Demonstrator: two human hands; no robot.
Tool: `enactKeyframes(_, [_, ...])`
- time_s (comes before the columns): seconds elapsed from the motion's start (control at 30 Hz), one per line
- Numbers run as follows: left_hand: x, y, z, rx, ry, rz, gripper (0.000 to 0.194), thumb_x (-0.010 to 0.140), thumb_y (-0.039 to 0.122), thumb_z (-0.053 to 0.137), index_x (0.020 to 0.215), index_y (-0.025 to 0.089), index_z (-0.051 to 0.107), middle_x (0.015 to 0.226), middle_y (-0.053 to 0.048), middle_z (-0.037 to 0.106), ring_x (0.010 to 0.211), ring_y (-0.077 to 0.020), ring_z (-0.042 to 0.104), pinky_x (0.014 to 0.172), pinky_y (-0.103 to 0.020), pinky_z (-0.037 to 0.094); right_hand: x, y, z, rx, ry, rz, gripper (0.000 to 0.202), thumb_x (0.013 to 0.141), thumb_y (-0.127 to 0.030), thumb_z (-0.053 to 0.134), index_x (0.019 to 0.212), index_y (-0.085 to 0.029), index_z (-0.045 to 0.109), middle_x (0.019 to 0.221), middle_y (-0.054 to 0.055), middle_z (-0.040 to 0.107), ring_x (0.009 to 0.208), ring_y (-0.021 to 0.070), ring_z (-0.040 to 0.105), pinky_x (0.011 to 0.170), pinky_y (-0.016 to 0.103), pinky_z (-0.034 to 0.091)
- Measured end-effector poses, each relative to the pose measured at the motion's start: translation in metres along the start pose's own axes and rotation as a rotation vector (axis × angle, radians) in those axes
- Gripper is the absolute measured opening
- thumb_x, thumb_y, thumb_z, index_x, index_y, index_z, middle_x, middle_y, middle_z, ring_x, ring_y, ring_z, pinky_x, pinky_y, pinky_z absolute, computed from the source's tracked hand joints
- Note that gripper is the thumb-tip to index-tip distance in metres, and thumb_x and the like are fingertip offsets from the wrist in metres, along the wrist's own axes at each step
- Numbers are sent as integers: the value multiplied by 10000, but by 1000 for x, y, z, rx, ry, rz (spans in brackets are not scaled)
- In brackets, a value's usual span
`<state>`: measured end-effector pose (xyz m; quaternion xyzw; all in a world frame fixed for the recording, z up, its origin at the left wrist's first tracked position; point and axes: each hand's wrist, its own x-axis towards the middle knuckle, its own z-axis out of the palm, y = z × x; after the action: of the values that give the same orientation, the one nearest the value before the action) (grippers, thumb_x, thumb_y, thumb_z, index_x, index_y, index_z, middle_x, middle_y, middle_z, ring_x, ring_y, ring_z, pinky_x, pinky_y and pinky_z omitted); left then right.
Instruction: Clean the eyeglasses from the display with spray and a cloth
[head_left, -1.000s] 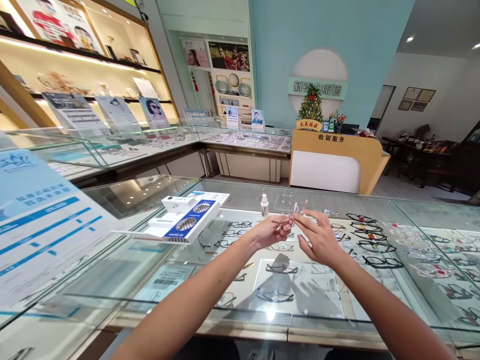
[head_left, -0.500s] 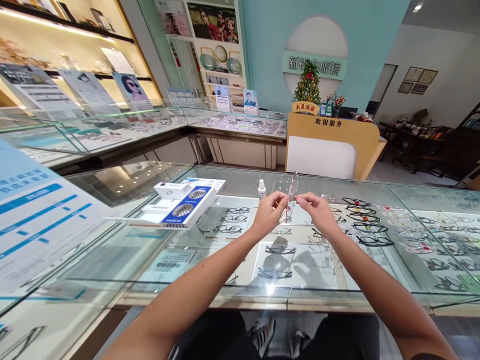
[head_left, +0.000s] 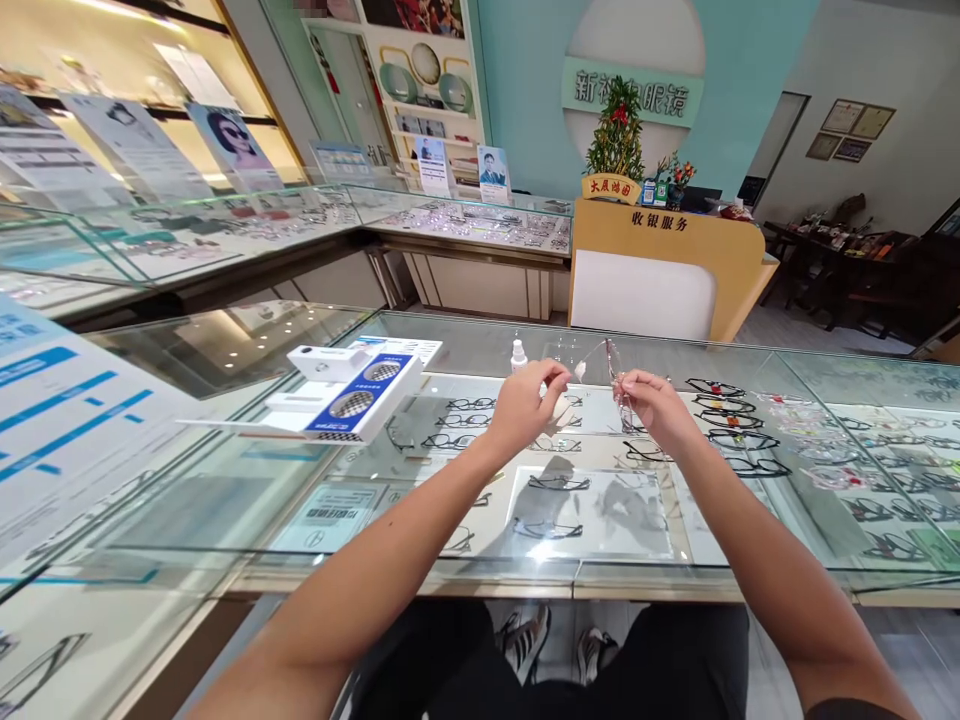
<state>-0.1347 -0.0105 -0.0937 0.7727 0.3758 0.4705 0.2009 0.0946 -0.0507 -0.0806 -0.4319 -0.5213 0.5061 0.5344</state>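
My right hand [head_left: 651, 402] grips a pair of eyeglasses [head_left: 612, 362] with a thin frame between thumb and fingers, above the glass counter. One thin temple reaches out from it toward the left. My left hand [head_left: 531, 398] is pinched closed just left of the glasses, apart from the right hand. A small whitish piece [head_left: 580, 371] shows by its fingertips; whether the fingers hold it, I cannot tell. Behind the left hand stands a small white spray bottle [head_left: 518, 354] on the counter.
The glass display counter [head_left: 225, 560] shows several rows of eyeglasses [head_left: 739, 440] under its top. To the left lie an open blue-and-white box [head_left: 360, 395] and a large printed sheet [head_left: 60, 440]. A yellow cashier desk [head_left: 667, 250] stands beyond.
My hands have moved apart; earlier both held the eyeglasses together. The glasses have shifted right with my right hand, and my left hand has come off them. The view has tipped slightly downward.
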Motion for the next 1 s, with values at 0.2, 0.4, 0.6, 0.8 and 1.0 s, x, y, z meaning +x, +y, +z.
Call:
enactKeyframes(0.2, [11,-16,-16,182,-26,64,283,1046,415,528,895,236,687,829,-63,735,798,-243,601,771,-356,423,2,-6,-10,39,-20,11,328,672,-426,864,618,-241,598,797,14,616,776,180,568,759,340,474])
enactKeyframes(0.4, [6,-15,-7,202,-14,96,222,1005,406,554,994,220,676,891,-55,734,832,-231,644,794,-361,471,-1,-8,-4,202,-26,62,378,611,-418,967,613,-230,639,793,2,638,759,144,551,726,293,483])
enactKeyframes(0.6, [-5,-8,6,338,475,368,216,932,351,661,1099,217,638,1073,-105,753,986,-294,674,894,-444,469,-5,-9,3,360,31,90,428,550,-387,1048,641,-224,663,847,-12,690,758,112,579,710,260,494])
enactKeyframes(0.8, [-14,4,15,316,214,623,345,972,224,603,1316,214,628,1208,-109,776,1124,-287,700,1023,-447,471,-9,-11,10,367,9,106,435,535,-413,1059,616,-224,675,835,-24,704,776,109,604,737,234,516])
enactKeyframes(1.0, [-15,1,18,425,264,512,556,994,282,608,1543,203,570,1371,-166,705,1236,-335,636,1057,-472,441,-8,-5,14,313,-15,92,403,544,-446,1039,605,-228,706,829,-4,723,789,128,609,724,246,495])
